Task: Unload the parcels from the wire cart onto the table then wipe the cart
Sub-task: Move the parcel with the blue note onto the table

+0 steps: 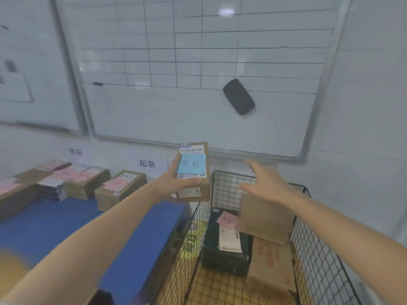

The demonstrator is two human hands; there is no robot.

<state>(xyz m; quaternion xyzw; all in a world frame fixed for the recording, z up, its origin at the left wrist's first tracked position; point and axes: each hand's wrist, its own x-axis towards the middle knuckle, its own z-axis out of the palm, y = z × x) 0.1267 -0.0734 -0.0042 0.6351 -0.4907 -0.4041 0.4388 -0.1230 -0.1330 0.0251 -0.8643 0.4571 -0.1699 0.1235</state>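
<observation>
Parcels [120,187] on the surface [55,227]: a row of brown boxes along its far edge, 9 to 10 o'clock in frame. Most have pink notes on top, and they sit touching or just beside each other. Surface top is blue.

Marker [97,84] is stuck on the whiteboard [198,62] at 11 o'clock, on a grid line. Sign [147,164] with two printed characters is on the wall below the whiteboard, behind the rightmost box.

Left hand [174,183], near frame centre, grips the held parcel [193,148] from its left side, wrapped round the lower half. Held parcel is a brown box, roughly upright, label toward the camera. A blue note [192,165] with handwriting covers part of the label, and a sticker near the bottom reads "4". It's in the air, over the gap between surface and cart, touching neither.

Cart [226,188] is black wire mesh at 4 to 5 o'clock, just beside the surface's right edge. Black parcel [224,254] lies inside on the cart's 9 o'clock side, with a pink note and white label on top.

Eraser [239,96] is black and tilted, on the whiteboard at 1 o'clock.

Right hand [267,182] is at 3 o'clock of the held parcel and apart from it. Fingers are spread and straight, holding nothing, above the cart's far end; it's slightly blurred. Below it a brown box [266,219] sits tilted on top of the other cart contents. Flat carton [271,263] with red print lies along the cart's 3 o'clock side.
</observation>
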